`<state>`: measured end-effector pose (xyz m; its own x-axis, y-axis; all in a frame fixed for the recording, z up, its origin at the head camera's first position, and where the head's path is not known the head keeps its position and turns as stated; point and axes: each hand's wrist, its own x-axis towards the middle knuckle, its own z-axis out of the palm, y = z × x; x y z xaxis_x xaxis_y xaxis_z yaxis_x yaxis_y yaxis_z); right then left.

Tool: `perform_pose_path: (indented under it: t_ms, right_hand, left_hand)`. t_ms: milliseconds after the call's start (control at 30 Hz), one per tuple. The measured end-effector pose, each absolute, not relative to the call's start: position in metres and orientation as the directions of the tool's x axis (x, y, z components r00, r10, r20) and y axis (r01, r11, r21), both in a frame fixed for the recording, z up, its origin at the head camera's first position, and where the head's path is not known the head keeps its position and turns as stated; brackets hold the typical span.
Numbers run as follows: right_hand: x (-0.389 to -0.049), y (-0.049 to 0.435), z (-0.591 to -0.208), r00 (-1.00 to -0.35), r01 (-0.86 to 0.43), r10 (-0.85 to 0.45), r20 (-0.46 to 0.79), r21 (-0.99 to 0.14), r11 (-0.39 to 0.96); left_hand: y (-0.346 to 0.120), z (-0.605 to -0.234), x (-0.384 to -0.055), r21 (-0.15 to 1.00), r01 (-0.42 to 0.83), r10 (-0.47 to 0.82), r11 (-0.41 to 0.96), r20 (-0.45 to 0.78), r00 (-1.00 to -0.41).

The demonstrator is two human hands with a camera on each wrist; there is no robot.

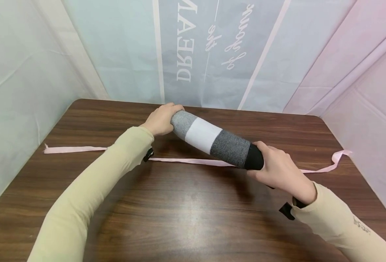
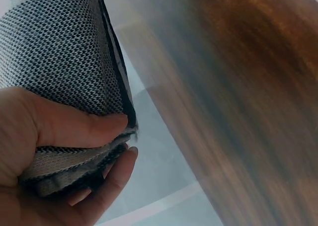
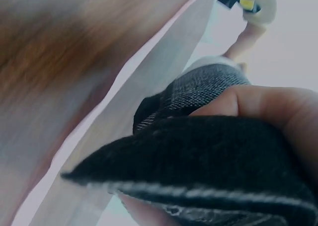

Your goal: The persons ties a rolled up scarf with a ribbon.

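Observation:
A rolled knit cloth (image 1: 203, 134), striped light grey, white, dark grey and black, slants above the table between the two hands. Its kind of garment cannot be told. At the light grey end, my left hand (image 1: 161, 119) grips the roll; in the left wrist view its thumb and fingers pinch the layered knit edges (image 2: 64, 52). My right hand (image 1: 279, 168) holds the black end, nearer and lower in the head view. The right wrist view shows the black end's open folds (image 3: 198, 151) between thumb and fingers. Beneath the roll, a pale pink ribbon (image 1: 186, 161) crosses the table.
The dark wood-grain table (image 1: 180, 211) has its far edge just behind the left hand. A printed curtain (image 1: 130, 54) with mirrored lettering hangs behind it, and pale sheets (image 1: 370, 105) hang at the sides. The ribbon's right end curls near the table's right edge.

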<state>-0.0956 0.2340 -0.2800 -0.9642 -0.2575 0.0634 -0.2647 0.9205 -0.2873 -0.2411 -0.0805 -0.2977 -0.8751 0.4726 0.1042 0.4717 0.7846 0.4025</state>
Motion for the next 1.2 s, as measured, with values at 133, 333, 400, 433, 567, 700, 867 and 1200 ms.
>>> perform_pose_path:
  t_ms: [133, 333, 400, 433, 567, 700, 867, 1200]
  right_hand:
    - [-0.087, 0.229, -0.279, -0.965, -0.257, -0.258, 0.038, -0.304, 0.917]
    - [-0.075, 0.224, -0.283, -0.962, -0.273, -0.265, 0.069, -0.321, 0.907]
    - [-0.072, 0.223, -0.285, -0.961, -0.277, -0.267, 0.076, -0.326, 0.904]
    - [-0.07, 0.222, -0.285, -0.961, -0.277, -0.266, 0.079, -0.329, 0.903]
    - [-0.064, 0.218, -0.288, -0.955, -0.296, -0.273, 0.116, -0.319, 0.9]
    - [-0.06, 0.213, -0.29, -0.944, -0.325, -0.289, 0.16, -0.302, 0.896]
    - [-0.055, 0.209, -0.291, -0.946, -0.318, -0.279, 0.165, -0.309, 0.896]
    - [-0.047, 0.199, -0.294, -0.945, -0.316, -0.269, 0.185, -0.311, 0.897]
  left_hand:
    - [-0.078, -0.295, -0.247, 0.389, 0.473, 0.472, 0.79, 0.107, -0.875]
    - [-0.072, -0.293, -0.256, 0.368, 0.493, 0.49, 0.789, 0.11, -0.865]
    - [-0.07, -0.294, -0.259, 0.36, 0.501, 0.498, 0.787, 0.108, -0.86]
    - [-0.069, -0.295, -0.26, 0.357, 0.505, 0.503, 0.786, 0.106, -0.858]
    - [-0.068, -0.299, -0.266, 0.359, 0.52, 0.524, 0.775, 0.097, -0.846]
    - [-0.068, -0.3, -0.269, 0.361, 0.53, 0.537, 0.767, 0.089, -0.839]
    - [-0.067, -0.3, -0.272, 0.344, 0.548, 0.548, 0.763, 0.107, -0.83]
    - [-0.062, -0.299, -0.277, 0.312, 0.581, 0.569, 0.752, 0.138, -0.811]
